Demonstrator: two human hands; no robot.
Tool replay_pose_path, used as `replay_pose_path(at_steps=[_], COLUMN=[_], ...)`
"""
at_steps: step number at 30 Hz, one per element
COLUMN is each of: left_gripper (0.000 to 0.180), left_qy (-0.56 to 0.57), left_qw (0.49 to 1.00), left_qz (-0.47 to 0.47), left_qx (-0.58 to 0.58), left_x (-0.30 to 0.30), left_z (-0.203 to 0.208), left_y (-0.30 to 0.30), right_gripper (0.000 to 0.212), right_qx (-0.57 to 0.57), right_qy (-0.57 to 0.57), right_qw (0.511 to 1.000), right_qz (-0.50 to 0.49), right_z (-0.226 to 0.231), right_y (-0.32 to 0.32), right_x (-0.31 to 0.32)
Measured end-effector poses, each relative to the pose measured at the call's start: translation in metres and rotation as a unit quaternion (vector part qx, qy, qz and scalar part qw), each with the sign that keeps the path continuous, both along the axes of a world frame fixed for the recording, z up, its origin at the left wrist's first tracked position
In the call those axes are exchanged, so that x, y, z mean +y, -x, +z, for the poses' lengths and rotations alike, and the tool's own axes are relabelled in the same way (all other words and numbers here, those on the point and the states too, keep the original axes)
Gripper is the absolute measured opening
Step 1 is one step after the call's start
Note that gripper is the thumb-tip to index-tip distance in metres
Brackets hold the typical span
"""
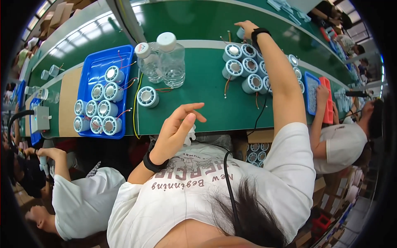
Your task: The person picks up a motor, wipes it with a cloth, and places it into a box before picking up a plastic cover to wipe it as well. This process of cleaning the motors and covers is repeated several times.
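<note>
My right hand (pixel 248 28) stretches far across the green bench with its fingers closed round a light-blue cylindrical motor (pixel 240 33). Below that arm stands a cluster of similar motors (pixel 249 65) with round slotted tops and thin coloured wires; my forearm covers part of it. My left hand (pixel 175 126) hovers over the bench's near edge, fingers loosely curled and apart, with nothing visible in it. Nearest to it on the bench is a single motor (pixel 147 96) with its wires trailing right. Something white and crumpled (pixel 191 134) shows beside the left hand, partly hidden.
To the left, a blue tray (pixel 92 62) bears several motors. Two clear plastic bottles (pixel 172 66) stand behind the single motor. A post (pixel 125 20) rises at the back. A blue bin (pixel 311 93) and a red one (pixel 326 101) lie right, near a co-worker's hand (pixel 322 96).
</note>
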State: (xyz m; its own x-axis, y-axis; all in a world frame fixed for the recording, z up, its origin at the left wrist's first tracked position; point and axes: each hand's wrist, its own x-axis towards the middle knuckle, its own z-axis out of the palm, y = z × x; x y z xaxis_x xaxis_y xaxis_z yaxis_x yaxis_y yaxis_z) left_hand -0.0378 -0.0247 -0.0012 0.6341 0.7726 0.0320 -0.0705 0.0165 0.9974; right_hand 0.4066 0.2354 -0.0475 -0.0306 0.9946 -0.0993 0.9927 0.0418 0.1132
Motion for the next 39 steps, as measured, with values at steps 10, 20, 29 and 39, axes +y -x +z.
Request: replay_pose_path(at_steps=[10, 20, 29, 39], left_gripper=[0.045, 0.06, 0.058, 0.072], left_qy=[-0.003, 0.315, 0.2, -0.018], left_qw=[1.0, 0.937, 0.961, 0.991], left_qz=[-0.003, -0.128, -0.125, -0.015], left_qx=[0.023, -0.08, -0.143, -0.129], left_x=[0.001, 0.037, 0.021, 0.014], left_z=[0.013, 0.014, 0.019, 0.019], left_y=[-0.011, -0.051, -0.055, -0.048], right_gripper=[0.058, 0.062, 0.046, 0.092], right_qx=[0.357, 0.595, 0.654, 0.491], right_qy=[-0.083, -0.01, -0.048, 0.104], right_qw=[0.929, 0.79, 0.751, 0.865], right_qz=[0.059, 0.148, 0.074, 0.025], right_z=[0.1, 0.125, 0.135, 0.139], right_y=[0.051, 0.148, 0.199, 0.161], right_x=[-0.114, -0.234, -0.283, -0.3])
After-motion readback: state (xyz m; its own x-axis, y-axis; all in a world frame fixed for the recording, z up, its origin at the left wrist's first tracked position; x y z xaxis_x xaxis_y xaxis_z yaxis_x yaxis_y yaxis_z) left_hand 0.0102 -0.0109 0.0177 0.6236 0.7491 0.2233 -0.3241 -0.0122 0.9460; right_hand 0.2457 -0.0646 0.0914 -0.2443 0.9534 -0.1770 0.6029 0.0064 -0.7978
